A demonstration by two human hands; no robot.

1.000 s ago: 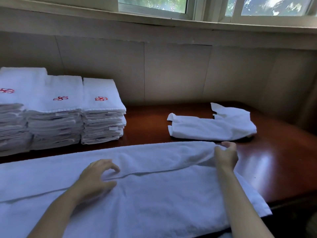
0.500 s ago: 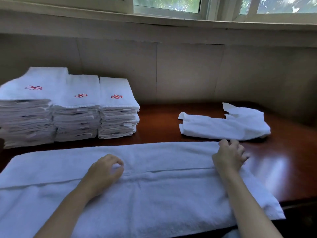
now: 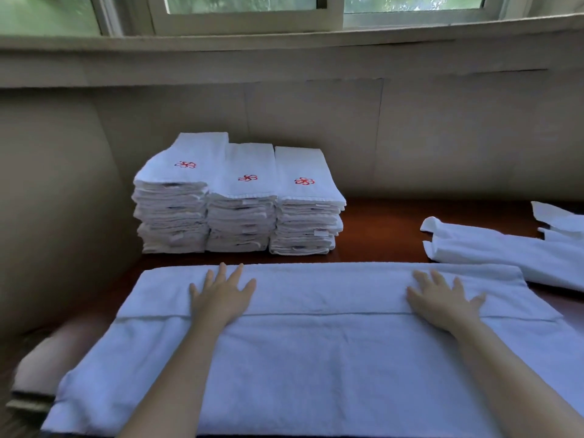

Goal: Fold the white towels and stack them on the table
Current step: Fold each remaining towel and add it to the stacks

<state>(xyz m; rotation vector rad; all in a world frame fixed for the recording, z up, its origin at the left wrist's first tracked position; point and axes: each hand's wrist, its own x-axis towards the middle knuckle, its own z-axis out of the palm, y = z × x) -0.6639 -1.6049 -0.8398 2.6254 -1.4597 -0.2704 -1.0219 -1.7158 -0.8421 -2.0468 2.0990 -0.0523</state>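
A large white towel (image 3: pixel 316 368) lies spread lengthwise along the near edge of the bench (image 3: pixel 382 226). Its far long side is turned over toward the person, forming a flap whose hem runs left to right across the cloth. The left grip (image 3: pixel 221 298) rests palm-down on the left part of this flap, fingers straight and spread apart, clamped on nothing. The right grip (image 3: pixel 442 303) rests on the right part of the flap in the same way, flat and splayed, pressing the cloth without pinching it. Three stacks of folded towels (image 3: pixel 241 213) stand side by side at the far left of the bench, touching one another and close to the wall (image 3: pixel 442 137). Each top towel bears a red emblem. A loosely bundled white towel (image 3: pixel 505 251) lies toward the right edge, just beyond the far right corner of the spread towel. A window (image 3: pixel 252 7) runs along the top of the wall. A blurred pinkish object (image 3: pixel 47 358) sits beyond the left end of the spread towel; its identity cannot be told.
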